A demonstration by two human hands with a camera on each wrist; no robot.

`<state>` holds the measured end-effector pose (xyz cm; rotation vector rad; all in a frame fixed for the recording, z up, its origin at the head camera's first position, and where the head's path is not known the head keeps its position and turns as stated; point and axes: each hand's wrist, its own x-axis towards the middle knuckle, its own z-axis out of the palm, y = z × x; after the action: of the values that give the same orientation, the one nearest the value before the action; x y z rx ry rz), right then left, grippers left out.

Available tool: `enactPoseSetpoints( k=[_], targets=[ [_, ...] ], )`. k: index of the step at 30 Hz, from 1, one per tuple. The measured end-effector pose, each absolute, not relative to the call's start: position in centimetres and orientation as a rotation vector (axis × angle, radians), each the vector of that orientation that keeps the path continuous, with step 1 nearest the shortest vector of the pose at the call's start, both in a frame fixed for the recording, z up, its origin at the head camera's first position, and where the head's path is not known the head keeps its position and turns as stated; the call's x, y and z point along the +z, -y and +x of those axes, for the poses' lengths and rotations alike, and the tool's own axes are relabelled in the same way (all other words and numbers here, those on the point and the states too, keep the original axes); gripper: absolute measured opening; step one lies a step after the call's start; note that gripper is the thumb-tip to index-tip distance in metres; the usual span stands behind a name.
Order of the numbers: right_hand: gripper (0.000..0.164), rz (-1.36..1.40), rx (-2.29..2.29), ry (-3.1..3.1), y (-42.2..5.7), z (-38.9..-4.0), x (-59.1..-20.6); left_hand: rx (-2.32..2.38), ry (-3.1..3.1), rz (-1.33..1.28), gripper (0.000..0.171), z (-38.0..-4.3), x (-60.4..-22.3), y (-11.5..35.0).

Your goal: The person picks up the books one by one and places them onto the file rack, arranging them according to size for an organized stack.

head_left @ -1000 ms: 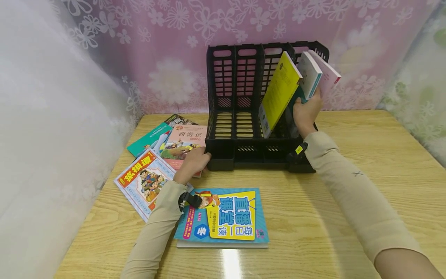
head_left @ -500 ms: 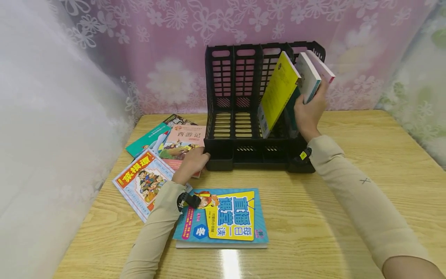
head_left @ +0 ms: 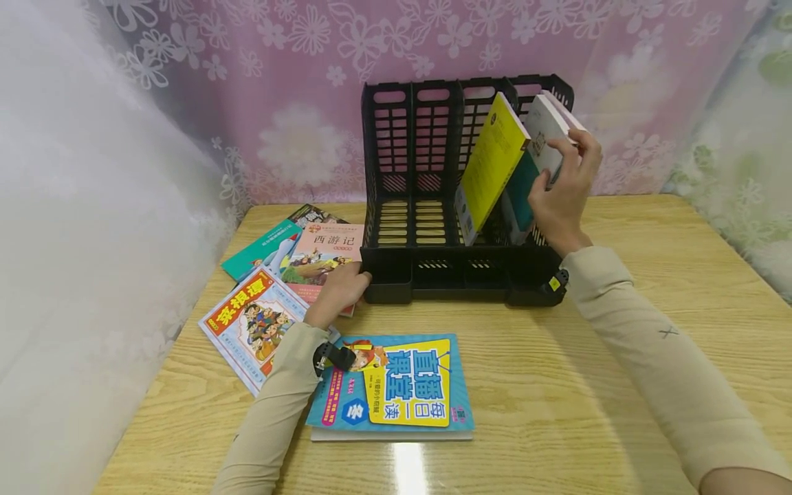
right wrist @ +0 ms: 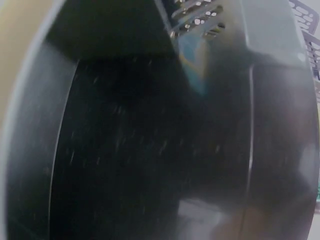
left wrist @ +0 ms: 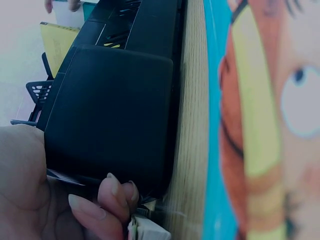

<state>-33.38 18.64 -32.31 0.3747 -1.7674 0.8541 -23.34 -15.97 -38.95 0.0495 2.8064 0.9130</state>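
A black book rack (head_left: 388,283) with several slots stands at the back of the table. My left hand (head_left: 340,292) holds its left front corner; in the left wrist view the fingers (left wrist: 97,212) bend at the rack's dark corner. My right hand (head_left: 564,199) is at the right-hand slots, fingers spread, fingertips at the spine of a white book (head_left: 542,137). A pale pink book (head_left: 564,113) stands behind that one. Left of them lean a teal book (head_left: 522,189) and a yellow book (head_left: 491,168). The right wrist view is filled by the rack's dark front.
On the table (head_left: 507,371) lies a blue book (head_left: 421,385) in front of the rack. Left of the rack, several books overlap: a pink one (head_left: 328,240), a green one (head_left: 262,247), a pale blue one (head_left: 260,323) and a dark one (head_left: 315,214). A floral curtain (head_left: 297,103) hangs behind.
The right hand has loosened from around the white book and shifted right, its fingers now spread. The white and pink books sit slightly lower and farther left. The left hand stays at the rack corner.
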Motion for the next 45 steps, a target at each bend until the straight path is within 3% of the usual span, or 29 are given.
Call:
enactPoseSetpoints(
  k=[12,21,32,36,45],
  targets=[
    [0.036,0.355,0.847,1.807,-20.4,-32.0,-32.3,0.921,-2.791,0.045,0.037,-23.5,-39.1,15.6],
    [0.041,0.342,0.984,1.872,-19.8,-28.8,-32.2,0.934,-2.802,0.061,0.036,-23.5,-39.3,15.9],
    [0.035,0.167,0.977,2.628,-23.3,-24.6,-33.1,0.948,-2.799,0.06,0.036,-23.5,-39.0,16.0],
    [0.049,0.16,0.976,2.846,-24.3,-24.4,-33.9,0.959,-2.791,0.049,0.037,-23.5,-39.1,15.9],
    [0.101,0.141,1.128,3.204,-25.3,-24.6,-35.7,0.983,-2.782,0.045,0.037,-23.5,-39.2,15.9]
  ],
)
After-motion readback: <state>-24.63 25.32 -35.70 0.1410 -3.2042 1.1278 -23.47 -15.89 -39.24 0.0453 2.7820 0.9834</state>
